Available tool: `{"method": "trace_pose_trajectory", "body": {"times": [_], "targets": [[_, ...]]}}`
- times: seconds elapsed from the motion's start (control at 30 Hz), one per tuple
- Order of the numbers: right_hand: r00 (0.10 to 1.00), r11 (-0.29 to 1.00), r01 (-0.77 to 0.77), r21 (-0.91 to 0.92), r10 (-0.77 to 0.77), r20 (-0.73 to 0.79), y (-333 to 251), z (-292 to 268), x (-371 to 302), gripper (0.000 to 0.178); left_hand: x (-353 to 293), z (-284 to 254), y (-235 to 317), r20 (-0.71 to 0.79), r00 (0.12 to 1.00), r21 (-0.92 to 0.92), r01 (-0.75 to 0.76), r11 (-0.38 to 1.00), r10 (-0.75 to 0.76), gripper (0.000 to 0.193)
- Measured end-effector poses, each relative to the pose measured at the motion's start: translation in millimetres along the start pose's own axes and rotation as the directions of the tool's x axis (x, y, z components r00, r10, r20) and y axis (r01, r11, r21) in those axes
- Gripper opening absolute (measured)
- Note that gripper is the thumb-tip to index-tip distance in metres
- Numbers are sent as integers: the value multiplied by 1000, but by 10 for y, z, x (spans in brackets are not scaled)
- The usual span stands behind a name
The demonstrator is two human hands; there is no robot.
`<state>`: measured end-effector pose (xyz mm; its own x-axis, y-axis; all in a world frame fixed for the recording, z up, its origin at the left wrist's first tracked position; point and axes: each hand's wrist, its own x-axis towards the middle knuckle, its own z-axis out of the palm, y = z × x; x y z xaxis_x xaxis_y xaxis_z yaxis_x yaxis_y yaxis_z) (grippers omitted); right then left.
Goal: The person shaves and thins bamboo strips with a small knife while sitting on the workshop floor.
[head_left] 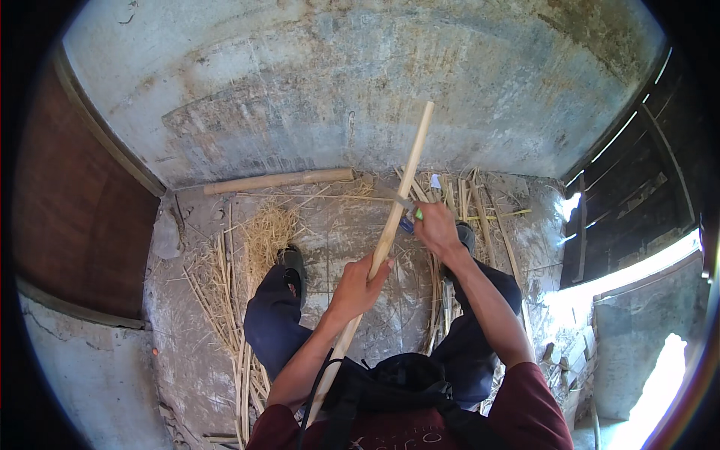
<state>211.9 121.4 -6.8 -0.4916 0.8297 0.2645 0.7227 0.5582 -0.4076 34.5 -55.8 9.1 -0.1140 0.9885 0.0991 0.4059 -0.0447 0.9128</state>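
Note:
A long pale bamboo strip slants from beside my lap up toward the wall. My left hand is closed around its lower middle part, with the thumb along the right side. Further up, my right hand grips a knife with a green handle. Its blade meets the strip and points left; whether it cuts into the surface is too small to tell. A small blue object shows just below the knife hand, and I cannot make out what it is.
Loose shavings and thin strips lie by my left foot. More strips lie by my right foot. A thick bamboo pole rests along the stained wall. A brown panel stands left; dark boards stand right.

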Motion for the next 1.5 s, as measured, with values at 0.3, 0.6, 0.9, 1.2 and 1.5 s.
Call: {"method": "trace_pose_trajectory", "body": {"times": [0.3,0.6,0.9,1.2,1.5], "targets": [[995,993,93,67,-90,-52,-112,-88,-27,31,25,-42,37,68,997,-53,35,998,-31,36],[979,984,164,74,-172,111,-327,-16,-265,27,83,-123,66,229,961,-244,214,946,-159,38],[984,974,170,149,-176,32,-311,115,-239,27,84,-71,-56,307,940,-315,245,917,-146,39],[982,973,172,153,-181,49,-383,92,-252,32,66,-55,-41,170,978,-213,154,965,-119,35],[993,973,107,205,-95,-66,-98,65,-55,19,53,-52,-70,157,983,-151,114,982,-90,34]]}}
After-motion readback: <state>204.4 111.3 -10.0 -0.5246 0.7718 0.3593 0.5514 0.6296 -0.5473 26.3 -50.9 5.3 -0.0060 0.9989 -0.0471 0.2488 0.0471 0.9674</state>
